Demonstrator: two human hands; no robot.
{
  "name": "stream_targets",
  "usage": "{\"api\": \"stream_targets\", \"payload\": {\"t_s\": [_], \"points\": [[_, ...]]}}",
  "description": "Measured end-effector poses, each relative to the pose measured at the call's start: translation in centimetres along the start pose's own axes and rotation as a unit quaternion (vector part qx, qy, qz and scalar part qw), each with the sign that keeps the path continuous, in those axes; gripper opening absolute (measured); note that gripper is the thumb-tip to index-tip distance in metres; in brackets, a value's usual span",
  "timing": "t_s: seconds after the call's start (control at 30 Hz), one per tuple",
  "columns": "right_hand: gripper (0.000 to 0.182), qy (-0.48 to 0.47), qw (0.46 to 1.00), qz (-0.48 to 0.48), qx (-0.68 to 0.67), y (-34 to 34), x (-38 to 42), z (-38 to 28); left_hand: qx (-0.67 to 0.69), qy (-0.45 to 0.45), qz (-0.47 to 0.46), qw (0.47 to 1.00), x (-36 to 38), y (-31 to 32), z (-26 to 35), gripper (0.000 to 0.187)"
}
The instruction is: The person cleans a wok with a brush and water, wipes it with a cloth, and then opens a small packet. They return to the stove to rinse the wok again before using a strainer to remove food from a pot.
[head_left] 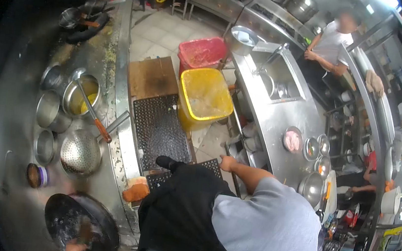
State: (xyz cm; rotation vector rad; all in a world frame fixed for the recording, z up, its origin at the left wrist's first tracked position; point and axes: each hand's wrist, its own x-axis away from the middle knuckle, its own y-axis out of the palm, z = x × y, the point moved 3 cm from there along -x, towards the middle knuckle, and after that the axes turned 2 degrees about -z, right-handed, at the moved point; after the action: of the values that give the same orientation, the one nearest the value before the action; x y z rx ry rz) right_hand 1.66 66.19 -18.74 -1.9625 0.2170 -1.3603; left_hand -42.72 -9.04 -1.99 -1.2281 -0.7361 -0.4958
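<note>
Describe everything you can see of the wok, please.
The wok is dark, round and deep with sloping walls, metal by its look. It sits at the lower left of the metal cooking counter, near the perforated strainer. Inside are pale, blurred patches, food or sheen, I cannot tell. The left hand holds a blurred brownish utensil over its interior.

- My left hand [75, 250]: cut off by the bottom edge.
- The utensil [85, 231] it holds: blurred in the wok [58, 213].
- My right hand [228, 163]: fingers too small to read.
- One co-worker's face [345, 23]: blurred.
- Another person [359, 180]: mostly hidden by shelving [382, 161].
- Small bowls' [312, 148] contents: too tiny.
</note>
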Motion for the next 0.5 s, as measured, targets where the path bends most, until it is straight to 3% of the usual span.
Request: {"api": "stream_targets", "payload": {"t_s": [0.03, 0.1, 0.13, 0.27, 0.37, 0.43, 0.5], "points": [[0.068, 0.026, 0.999, -0.025, -0.027, -0.5, 0.4, -1.1, 0.009, 0.001, 0.004, 1.0, 0.9, -0.1, 0.7, 0.061], [0.069, -0.019, 1.0, -0.002, 0.008, 1.7, -2.7, -0.5, 0.054, -0.105, -0.013, 0.993, 8.3, -1.3, 8.8, 0.072], [0.069, -0.067, 0.997, 0.011, 0.045, 2.1, -3.9, -0.9, 0.042, -0.053, -0.081, 0.994, 2.4, -1.3, 2.2, 0.078], [0.071, -0.097, 0.994, 0.033, 0.027, 0.0, -3.7, -3.7, -0.001, -0.008, -0.084, 0.996, 7.3, 0.3, 6.7, 0.06], [0.072, -0.095, 0.994, 0.06, -0.006, -1.0, -4.1, -6.0, 0.02, -0.026, -0.069, 0.997, 4.5, 0.3, 3.9, 0.058], [0.072, -0.102, 0.995, 0.008, 0.014, -2.0, -2.9, -6.8, 0.024, -0.031, -0.071, 0.997, 3.7, 0.4, 3.3, 0.057], [0.072, -0.12, 0.992, 0.015, 0.02, -2.0, -3.9, -6.4, -0.001, -0.014, -0.083, 0.996, 4.9, 1.1, 4.2, 0.055]]}}
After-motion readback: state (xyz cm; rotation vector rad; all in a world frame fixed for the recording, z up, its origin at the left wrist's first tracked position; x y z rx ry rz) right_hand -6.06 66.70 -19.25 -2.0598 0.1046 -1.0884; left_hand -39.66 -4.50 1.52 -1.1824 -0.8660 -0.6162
